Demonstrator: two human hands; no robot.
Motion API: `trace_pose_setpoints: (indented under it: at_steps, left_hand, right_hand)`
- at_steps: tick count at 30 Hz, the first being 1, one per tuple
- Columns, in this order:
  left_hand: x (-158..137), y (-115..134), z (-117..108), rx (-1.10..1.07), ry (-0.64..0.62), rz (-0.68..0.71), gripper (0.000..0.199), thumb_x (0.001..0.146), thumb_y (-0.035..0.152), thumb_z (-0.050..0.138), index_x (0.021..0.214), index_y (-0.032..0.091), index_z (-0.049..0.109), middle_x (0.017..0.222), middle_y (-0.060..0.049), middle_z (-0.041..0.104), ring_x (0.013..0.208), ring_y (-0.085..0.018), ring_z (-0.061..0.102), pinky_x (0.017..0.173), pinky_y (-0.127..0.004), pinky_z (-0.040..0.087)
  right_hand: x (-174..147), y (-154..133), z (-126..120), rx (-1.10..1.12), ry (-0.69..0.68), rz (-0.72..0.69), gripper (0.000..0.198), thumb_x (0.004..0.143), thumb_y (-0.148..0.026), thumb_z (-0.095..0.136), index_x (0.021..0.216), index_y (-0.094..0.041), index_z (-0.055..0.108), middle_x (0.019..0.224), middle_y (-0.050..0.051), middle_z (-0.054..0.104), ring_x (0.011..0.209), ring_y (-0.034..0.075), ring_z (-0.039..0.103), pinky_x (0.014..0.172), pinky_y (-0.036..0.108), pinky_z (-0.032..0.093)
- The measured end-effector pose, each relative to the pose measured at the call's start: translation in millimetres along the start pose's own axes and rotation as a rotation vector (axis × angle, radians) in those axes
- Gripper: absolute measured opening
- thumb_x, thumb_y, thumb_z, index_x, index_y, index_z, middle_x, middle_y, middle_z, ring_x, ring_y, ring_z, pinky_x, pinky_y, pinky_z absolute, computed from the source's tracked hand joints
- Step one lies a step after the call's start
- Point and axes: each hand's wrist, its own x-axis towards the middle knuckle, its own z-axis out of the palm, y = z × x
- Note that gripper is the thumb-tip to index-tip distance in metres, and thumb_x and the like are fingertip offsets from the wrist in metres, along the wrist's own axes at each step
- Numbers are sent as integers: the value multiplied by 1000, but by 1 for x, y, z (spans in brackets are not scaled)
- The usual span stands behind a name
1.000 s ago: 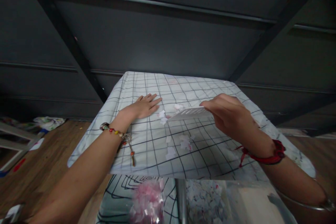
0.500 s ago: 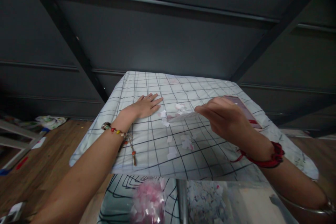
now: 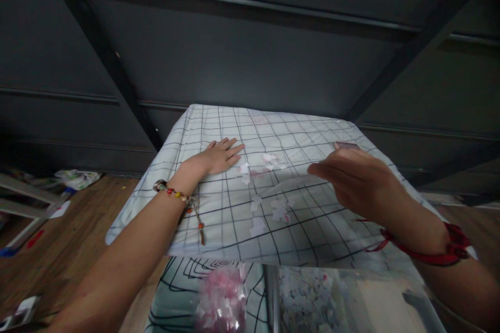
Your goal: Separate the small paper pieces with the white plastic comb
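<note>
My left hand (image 3: 221, 157) lies flat on the white grid-patterned cloth (image 3: 219, 203), fingers spread, holding nothing. Just right of its fingertips are small white paper scraps (image 3: 270, 160), some with pink marks. More scraps (image 3: 279, 210) lie closer to me on the cloth. Above the right side of the cloth, my right hand (image 3: 351, 179) is closed with fingers pinched together. From its fingertips a thin, see-through sheet (image 3: 294, 181) reaches left toward the scraps, blurred and hard to make out. Behind this hand, a flat pinkish-purple thing (image 3: 347, 145) is mostly hidden.
In front of the cloth-covered surface are a clear bag of pink pieces (image 3: 222, 296) and a clear container (image 3: 383, 302) with many paper bits (image 3: 307, 296) in it. Dark panels (image 3: 250, 57) stand behind. A white-legged frame (image 3: 35, 218) is at left on the wooden floor.
My right hand has moved right and toward me with the thin sheet, now covering more of the purple thing. One scrap near the middle has shifted slightly. My left hand stays put.
</note>
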Motion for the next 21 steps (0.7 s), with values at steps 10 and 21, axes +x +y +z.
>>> trace_pose_setpoints:
  at_steps: [10,21]
  left_hand:
    - [0,-1,-1,9,5,12,54,97,40,18,148,22,18,154,-5,8,141,-26,6,111,-45,7]
    - [1,1,-1,35,-13,-15,53,98,39,17,148,21,17,154,-6,7,140,-27,6,111,-45,7]
  right_hand:
    - [2,-1,18,283,21,36,27,84,-1,40,92,-20,57,76,1,61,69,12,53,61,25,43]
    - [3,-9,7,377,100,-17,23,87,-4,42,93,-22,55,82,1,62,78,13,55,69,27,49]
